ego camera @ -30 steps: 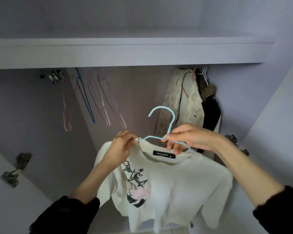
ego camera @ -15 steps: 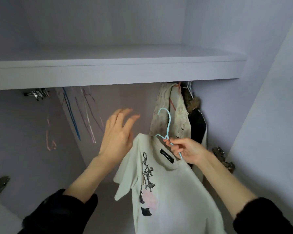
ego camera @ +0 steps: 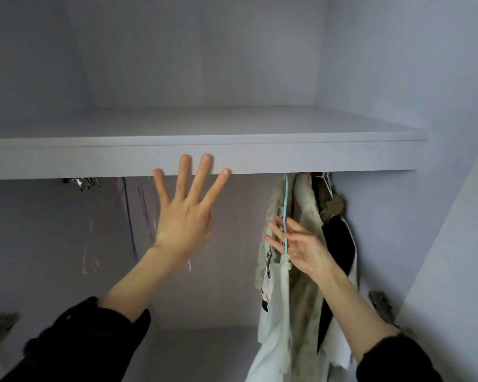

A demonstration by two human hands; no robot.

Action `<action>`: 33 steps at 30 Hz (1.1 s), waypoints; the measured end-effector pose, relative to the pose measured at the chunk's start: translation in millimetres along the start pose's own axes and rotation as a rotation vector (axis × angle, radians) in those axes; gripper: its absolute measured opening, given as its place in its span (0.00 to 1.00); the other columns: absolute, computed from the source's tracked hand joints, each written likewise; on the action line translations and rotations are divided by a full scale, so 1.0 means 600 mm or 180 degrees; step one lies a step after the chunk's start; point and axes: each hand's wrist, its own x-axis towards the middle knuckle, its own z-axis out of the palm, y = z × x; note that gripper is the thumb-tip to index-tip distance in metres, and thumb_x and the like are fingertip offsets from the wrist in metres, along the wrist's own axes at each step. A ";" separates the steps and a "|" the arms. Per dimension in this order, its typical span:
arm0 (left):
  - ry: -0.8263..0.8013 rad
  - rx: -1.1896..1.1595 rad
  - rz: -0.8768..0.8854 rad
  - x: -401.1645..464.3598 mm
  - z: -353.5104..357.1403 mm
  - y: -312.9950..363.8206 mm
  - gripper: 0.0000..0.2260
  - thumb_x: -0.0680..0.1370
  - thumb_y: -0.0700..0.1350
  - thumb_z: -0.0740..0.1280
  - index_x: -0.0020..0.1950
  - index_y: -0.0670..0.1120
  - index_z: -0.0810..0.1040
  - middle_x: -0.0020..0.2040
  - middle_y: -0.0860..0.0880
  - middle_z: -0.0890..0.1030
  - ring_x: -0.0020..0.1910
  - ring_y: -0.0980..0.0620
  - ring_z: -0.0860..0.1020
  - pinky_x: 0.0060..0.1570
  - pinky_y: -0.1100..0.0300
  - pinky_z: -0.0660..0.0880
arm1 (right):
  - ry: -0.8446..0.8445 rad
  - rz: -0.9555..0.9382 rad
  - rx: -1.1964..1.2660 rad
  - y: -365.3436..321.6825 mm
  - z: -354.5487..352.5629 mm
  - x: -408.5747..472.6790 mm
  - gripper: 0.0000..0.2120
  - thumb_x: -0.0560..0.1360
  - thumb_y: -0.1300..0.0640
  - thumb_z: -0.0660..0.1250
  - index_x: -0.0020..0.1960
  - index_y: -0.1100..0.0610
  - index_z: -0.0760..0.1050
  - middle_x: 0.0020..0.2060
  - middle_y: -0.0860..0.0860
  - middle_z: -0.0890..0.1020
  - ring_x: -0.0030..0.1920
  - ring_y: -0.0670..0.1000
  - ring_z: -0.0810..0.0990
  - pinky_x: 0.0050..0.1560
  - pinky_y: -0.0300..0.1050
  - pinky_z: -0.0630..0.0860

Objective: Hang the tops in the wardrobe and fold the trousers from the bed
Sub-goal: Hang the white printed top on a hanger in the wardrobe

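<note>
Left hand [ego camera: 182, 216] is raised with its back to the camera, fingers straight and spread, grasping nothing; the fingertips [ego camera: 185, 159] lie over the front edge of the shelf [ego camera: 315, 158], though whether they touch it I cannot tell. Right hand [ego camera: 298, 248] is lower and further right, palm turned inward, fingers loose and apart — the thin blue hanger [ego camera: 286, 213] runs just in front of them, and no finger is curled round it.

By size: the pale wardrobe [ego camera: 384, 64] fills the view, its shelf running across the middle. Below the shelf on the right hangs a cluster of clothes. The white top [ego camera: 276, 312], seen edge-on with a dark print showing at its left side, hangs from the blue hanger, whose hook goes up behind the shelf edge. Just behind it is a beige patterned garment [ego camera: 308, 304], then a black garment [ego camera: 340, 244] with a brown fur trim [ego camera: 333, 206] on a white hanger [ego camera: 326, 180].

Well to the left, several empty wire hangers [ego camera: 127, 213] — blue, pink, purple — hang in shadow. Metal hinges show at the lower left [ego camera: 0, 325] and lower right [ego camera: 380, 301], and another metal fitting [ego camera: 80, 181] sits under the shelf.
</note>
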 end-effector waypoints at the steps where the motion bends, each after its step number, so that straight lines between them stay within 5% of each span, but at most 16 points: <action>1: 0.0019 0.0026 -0.0005 0.001 0.001 0.000 0.48 0.62 0.36 0.72 0.76 0.50 0.52 0.76 0.44 0.51 0.73 0.35 0.47 0.61 0.28 0.41 | 0.0018 -0.0081 -0.0027 -0.009 0.003 0.011 0.18 0.74 0.77 0.51 0.53 0.64 0.74 0.54 0.56 0.79 0.51 0.56 0.83 0.45 0.55 0.82; 11: 0.0233 0.0238 -0.0002 0.004 0.016 0.001 0.49 0.60 0.36 0.73 0.76 0.49 0.52 0.76 0.44 0.51 0.73 0.34 0.45 0.60 0.27 0.39 | 0.0244 -0.0416 0.0468 -0.087 0.026 0.103 0.15 0.78 0.73 0.49 0.54 0.63 0.71 0.45 0.55 0.79 0.36 0.51 0.85 0.37 0.42 0.82; 16: 0.0278 0.0292 -0.0024 0.006 0.022 0.003 0.49 0.60 0.36 0.72 0.76 0.50 0.51 0.76 0.43 0.51 0.73 0.34 0.44 0.61 0.28 0.38 | 0.0155 -0.0565 0.0580 -0.117 0.034 0.143 0.16 0.78 0.74 0.49 0.46 0.62 0.73 0.34 0.53 0.82 0.34 0.49 0.84 0.40 0.41 0.81; 22: 0.0269 0.0349 -0.0001 0.007 0.023 0.003 0.48 0.60 0.35 0.71 0.76 0.49 0.52 0.76 0.43 0.49 0.73 0.32 0.46 0.61 0.28 0.38 | 0.0516 -0.0461 0.0085 -0.095 -0.004 0.183 0.16 0.78 0.74 0.48 0.50 0.62 0.72 0.46 0.54 0.76 0.45 0.51 0.76 0.36 0.37 0.81; 28: 0.0217 0.0271 -0.0019 0.005 0.019 0.004 0.48 0.62 0.35 0.69 0.76 0.51 0.47 0.76 0.44 0.44 0.74 0.35 0.40 0.63 0.30 0.35 | 0.1385 -0.1154 -0.2155 -0.096 0.000 0.193 0.27 0.74 0.77 0.49 0.68 0.60 0.69 0.53 0.54 0.74 0.36 0.48 0.73 0.37 0.37 0.72; 33: 0.0144 0.0278 -0.0044 0.001 0.013 0.003 0.47 0.62 0.33 0.67 0.77 0.50 0.49 0.76 0.43 0.49 0.73 0.33 0.45 0.63 0.29 0.40 | 0.2049 -0.1675 -0.3790 -0.120 -0.030 0.167 0.24 0.73 0.74 0.52 0.62 0.62 0.76 0.64 0.57 0.76 0.61 0.56 0.75 0.64 0.43 0.69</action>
